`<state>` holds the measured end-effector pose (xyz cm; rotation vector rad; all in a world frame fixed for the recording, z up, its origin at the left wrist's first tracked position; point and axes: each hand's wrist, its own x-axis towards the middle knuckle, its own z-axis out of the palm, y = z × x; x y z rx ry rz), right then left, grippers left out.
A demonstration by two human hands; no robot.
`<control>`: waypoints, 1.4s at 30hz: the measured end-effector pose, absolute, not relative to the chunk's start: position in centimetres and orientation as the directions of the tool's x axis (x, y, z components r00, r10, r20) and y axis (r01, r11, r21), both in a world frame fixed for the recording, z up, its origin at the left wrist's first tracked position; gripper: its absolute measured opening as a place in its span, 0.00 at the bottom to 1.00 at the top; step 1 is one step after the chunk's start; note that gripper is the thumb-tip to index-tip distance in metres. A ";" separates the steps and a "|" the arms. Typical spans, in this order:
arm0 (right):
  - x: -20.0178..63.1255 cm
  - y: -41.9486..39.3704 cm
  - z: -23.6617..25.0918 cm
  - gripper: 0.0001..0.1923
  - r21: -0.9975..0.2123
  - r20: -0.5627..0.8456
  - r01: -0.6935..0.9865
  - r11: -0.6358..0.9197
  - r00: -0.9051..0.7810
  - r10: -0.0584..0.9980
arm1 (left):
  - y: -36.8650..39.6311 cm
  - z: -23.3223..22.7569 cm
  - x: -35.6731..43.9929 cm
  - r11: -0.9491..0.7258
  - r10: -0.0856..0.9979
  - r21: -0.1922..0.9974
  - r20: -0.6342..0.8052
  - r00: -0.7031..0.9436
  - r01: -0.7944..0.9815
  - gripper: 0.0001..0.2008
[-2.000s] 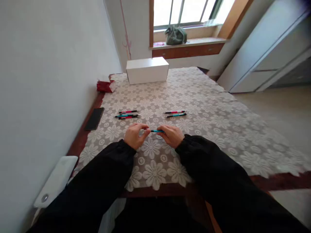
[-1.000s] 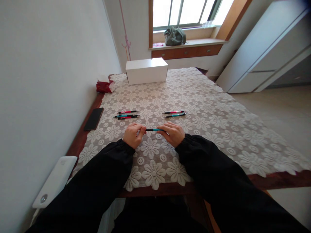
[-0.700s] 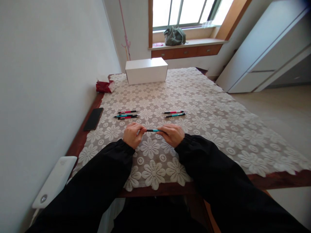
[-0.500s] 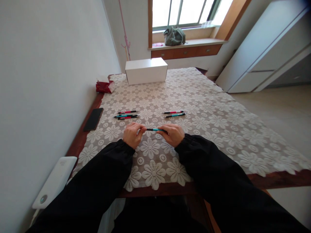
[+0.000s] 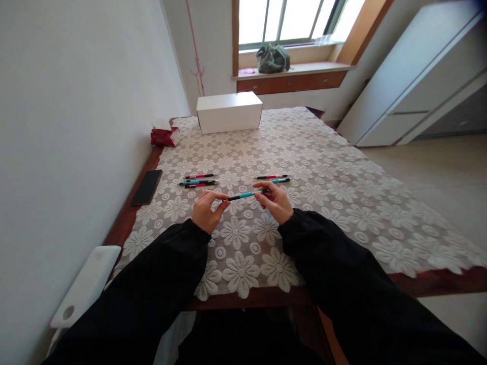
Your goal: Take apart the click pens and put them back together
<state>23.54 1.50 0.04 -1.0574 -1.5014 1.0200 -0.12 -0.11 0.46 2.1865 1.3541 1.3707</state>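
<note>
A teal-and-black pen [image 5: 245, 195] is held level above the tablecloth, between my two hands. My left hand [image 5: 206, 210] pinches its black left end between thumb and index finger. At the other end, my right hand [image 5: 277, 202] has thumb and fingers loosely around the pen, partly hiding it. Beyond my left hand lies a small group of pens [image 5: 200, 181], red and black with a teal one among them. Past my right hand rest a red-and-black pen [image 5: 272, 177] and another teal pen [image 5: 280, 180], the latter partly covered by my fingers.
A white flowered lace cloth [image 5: 319, 218] covers the table. A long white box [image 5: 229, 115] stands at the far end. Along the left edge are a red packet [image 5: 164, 137], a dark phone [image 5: 146, 187] and a white power bank [image 5: 87, 284] with a cable, close to the wall.
My right hand has shifted slightly right and its fingers have loosened and lifted. More of the held pen shows, and its right end is now tilted up a little. My left hand stays nearly still.
</note>
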 end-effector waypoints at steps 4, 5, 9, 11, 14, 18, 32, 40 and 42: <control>23.7 1.4 -0.1 0.22 -0.976 0.198 0.044 0.211 -0.207 0.958 | -0.2 0.7 -0.1 -0.590 0.773 0.605 0.614 0.159 0.535 0.04; 23.7 1.3 -0.1 0.22 -0.978 0.192 0.040 0.206 -0.228 0.955 | -0.2 0.7 -0.2 -0.598 0.769 0.610 0.620 0.156 0.520 0.04; 23.8 1.0 0.0 0.23 -0.981 0.164 0.043 0.187 -0.311 0.936 | -0.1 0.7 -0.2 -0.602 0.771 0.637 0.620 0.144 0.480 0.04; 23.8 1.1 0.0 0.22 -0.982 0.156 0.054 0.183 -0.326 0.932 | -0.1 0.7 -0.2 -0.600 0.777 0.645 0.611 0.151 0.474 0.05; 24.0 1.2 0.0 0.20 -0.980 0.148 0.079 0.183 -0.329 0.933 | -0.1 0.6 -0.1 -0.612 0.772 0.643 0.614 0.168 0.461 0.05; 24.2 1.2 0.1 0.21 -0.978 0.109 0.127 0.165 -0.366 0.924 | -0.2 0.6 -0.1 -0.620 0.766 0.631 0.616 0.185 0.467 0.04; 24.2 0.8 1.3 0.20 -0.977 0.170 0.064 0.202 -0.331 0.928 | -0.6 1.0 -0.1 -0.624 0.750 0.614 0.644 0.150 0.483 0.04; 24.0 1.1 0.8 0.26 -0.987 0.154 -0.093 0.131 -0.312 0.938 | -0.8 1.3 0.1 -0.629 0.738 0.599 0.660 0.138 0.496 0.05; 23.9 1.2 0.6 0.26 -0.985 0.156 -0.123 0.123 -0.308 0.938 | -0.8 1.3 0.1 -0.634 0.733 0.597 0.666 0.138 0.491 0.05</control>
